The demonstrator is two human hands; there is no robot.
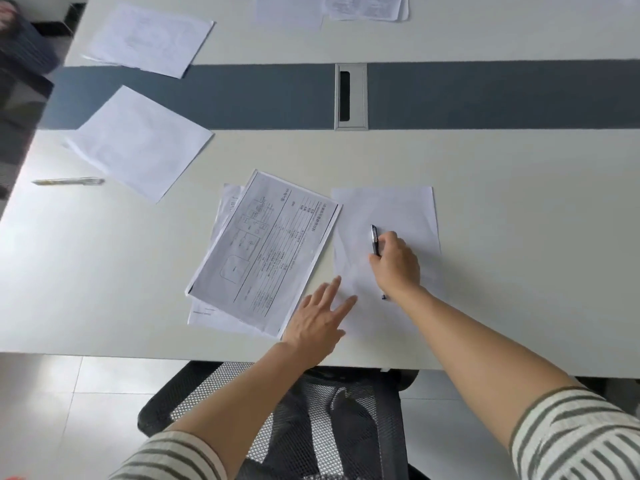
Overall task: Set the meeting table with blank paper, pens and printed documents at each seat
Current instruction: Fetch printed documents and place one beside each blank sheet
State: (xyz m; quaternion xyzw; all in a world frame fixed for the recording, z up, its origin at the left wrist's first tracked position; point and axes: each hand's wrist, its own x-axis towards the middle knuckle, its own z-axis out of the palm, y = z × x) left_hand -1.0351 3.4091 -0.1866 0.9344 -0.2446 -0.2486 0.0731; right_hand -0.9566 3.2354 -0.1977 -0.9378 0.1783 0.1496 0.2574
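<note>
- Long off-white meeting table (502, 209) with a dark grey-blue strip along its middle; a silver rectangular cable port (350, 96) is set into the strip.
- Black mesh office chair (311, 417) pushed under the near table edge, directly below the arms.
- Striped grey-and-white sleeves (575, 441) on both upper arms; forearms bare.
- Printed black-and-white document sheet (263, 251), tilted, on top of a small untidy stack at the near seat; its right edge overlaps the blank sheet's left edge.
- Blank white paper sheet (405, 209) lying flat just right of the printed stack.
- Further loose white sheets (138, 142) at the left seat, more (149, 39) across the strip, and printed pages (367, 6) at the far edge.
- Right hand (396, 261) over the blank sheet, fingers curled around a dark pen (375, 239); the pen's top sticks out above the fist.
- Left hand (320, 315) flat, fingers spread, on the lower seam between printed stack and blank sheet.
- Pale pen (69, 181) lying alone on the table, near the left-seat sheets.
</note>
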